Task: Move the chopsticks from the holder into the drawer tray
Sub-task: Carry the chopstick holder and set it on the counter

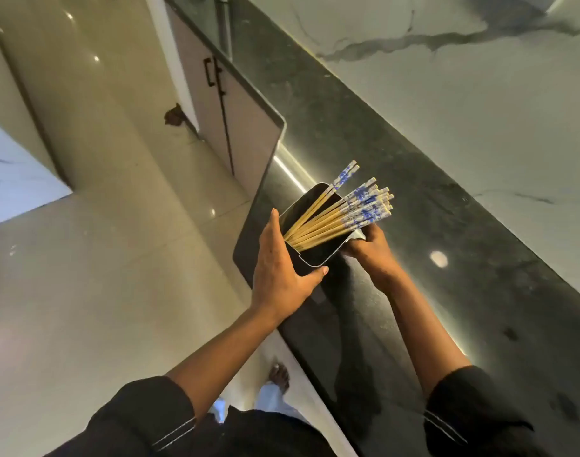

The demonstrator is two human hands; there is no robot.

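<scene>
Head view, looking down along a dark stone counter that runs from far left to near right. A dark metal holder with rounded corners sits at the counter's left edge, between the two hands. It contains a bundle of chopsticks, all still inside the holder. Their long axis runs from near left to far right: the plain wooden ends are down inside the holder, and the blue-and-white patterned ends stick out past its far-right rim. Two chopsticks lean apart from the bundle, slightly farther and to the left, along the same general direction.

The left hand is wrapped around the holder's near-left side, fingers flat along the wall and thumb hooked at the near corner of the rim. The right hand grips the holder's right side, just below the patterned ends; its fingers are hidden behind the holder and the bundle. Both hands are thus clamped on the holder, one on each side, and neither touches the chopsticks visibly.

A pale tiled floor lies left of the counter, with cupboard doors at far left.
</scene>
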